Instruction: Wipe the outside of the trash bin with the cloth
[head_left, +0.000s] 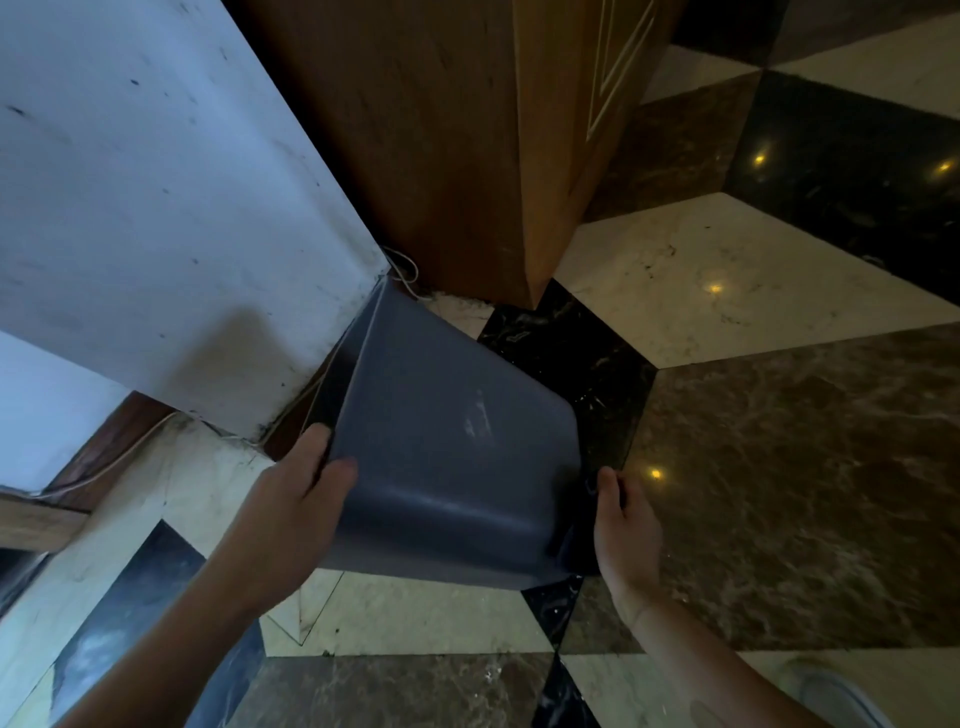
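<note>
A dark grey plastic trash bin (447, 441) lies tilted over the marble floor, its base toward the wall corner and its rim toward me. My left hand (296, 493) grips the bin's left side near the rim, thumb on the outer wall. My right hand (626, 525) holds the bin's right edge, its fingers partly hidden behind the bin. A pale scuff mark (478, 421) shows on the bin's upper wall. No cloth is in view.
A white wall (156, 208) stands at the left and a wooden cabinet (447, 145) behind the bin. A thin white cable (408, 270) runs along the wall's base. Patterned marble floor (779, 467) spreads to the right and front.
</note>
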